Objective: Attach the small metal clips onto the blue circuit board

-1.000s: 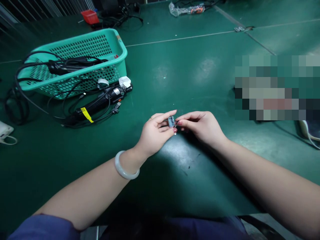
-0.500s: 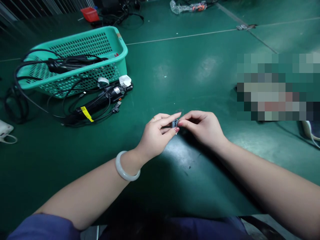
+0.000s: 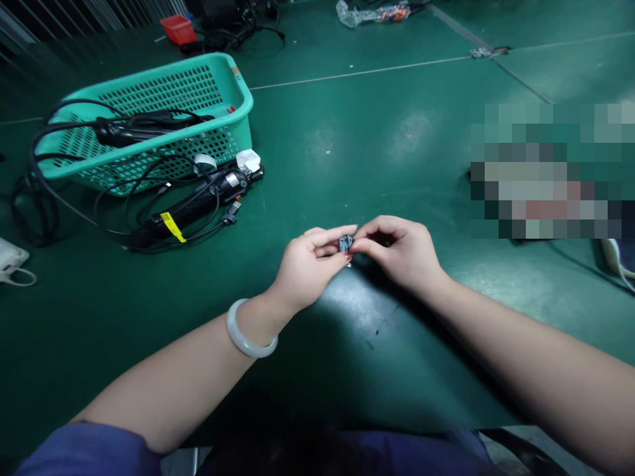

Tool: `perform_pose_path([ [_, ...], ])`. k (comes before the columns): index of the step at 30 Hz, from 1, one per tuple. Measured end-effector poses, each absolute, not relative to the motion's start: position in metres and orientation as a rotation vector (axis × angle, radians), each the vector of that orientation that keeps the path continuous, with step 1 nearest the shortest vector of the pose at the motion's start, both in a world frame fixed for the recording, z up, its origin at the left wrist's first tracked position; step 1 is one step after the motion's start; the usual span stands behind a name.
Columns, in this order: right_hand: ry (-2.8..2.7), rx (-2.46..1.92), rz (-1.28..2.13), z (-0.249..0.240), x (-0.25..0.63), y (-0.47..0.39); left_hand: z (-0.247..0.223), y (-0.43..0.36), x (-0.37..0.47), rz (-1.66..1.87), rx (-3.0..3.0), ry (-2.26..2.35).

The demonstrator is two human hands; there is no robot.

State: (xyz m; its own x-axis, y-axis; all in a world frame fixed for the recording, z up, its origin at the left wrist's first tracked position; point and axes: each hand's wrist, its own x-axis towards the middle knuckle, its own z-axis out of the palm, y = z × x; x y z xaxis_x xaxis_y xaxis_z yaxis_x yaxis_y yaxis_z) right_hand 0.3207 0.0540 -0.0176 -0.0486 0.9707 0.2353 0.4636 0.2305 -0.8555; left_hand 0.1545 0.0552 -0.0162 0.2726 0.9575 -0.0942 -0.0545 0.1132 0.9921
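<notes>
A small grey part (image 3: 346, 243) is held above the green table (image 3: 317, 165), near the middle of the view. My left hand (image 3: 311, 268) pinches it between the thumb and fingers, and a pale bangle circles that wrist. From the right, my right hand (image 3: 404, 254) meets it with thumb and index fingertips pressed together at the part's right edge. Whether those fingertips also grip something tiny is too small to tell. A small white bit shows just under my left thumb tip.
A green basket (image 3: 169, 142) with a black corded device stands at the left. Before it lies another black device (image 3: 193, 201) with cables and a yellow tag. A white object (image 3: 12, 258) sits at the left edge, a red tray (image 3: 178, 30) far back. The right side is pixelated.
Both hands have shifted very slightly left. The grey part has turned a little and shows more of its face between the fingertips.
</notes>
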Motion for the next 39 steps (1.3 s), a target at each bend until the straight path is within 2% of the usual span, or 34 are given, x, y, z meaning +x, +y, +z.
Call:
perform_pose_path([
  [6,-1.998,-1.336,0.626,-0.023,0.321,0.051,-0.019,0.069,0.151,1.126,0.831,1.050],
  [15,-2.380,-1.183,0.384,-0.029,0.297,0.041,-0.018,0.068,0.156,1.172,0.725,1.074],
  [22,-2.383,-1.157,0.289,-0.035,0.293,0.042,-0.017,0.069,0.154,1.167,0.709,1.083],
  [32,-2.091,-1.347,0.649,0.002,0.313,0.044,-0.019,0.069,0.153,1.145,0.777,1.012],
  [39,-1.792,-1.287,0.468,0.002,0.312,0.055,-0.024,0.068,0.152,1.107,0.855,0.934],
])
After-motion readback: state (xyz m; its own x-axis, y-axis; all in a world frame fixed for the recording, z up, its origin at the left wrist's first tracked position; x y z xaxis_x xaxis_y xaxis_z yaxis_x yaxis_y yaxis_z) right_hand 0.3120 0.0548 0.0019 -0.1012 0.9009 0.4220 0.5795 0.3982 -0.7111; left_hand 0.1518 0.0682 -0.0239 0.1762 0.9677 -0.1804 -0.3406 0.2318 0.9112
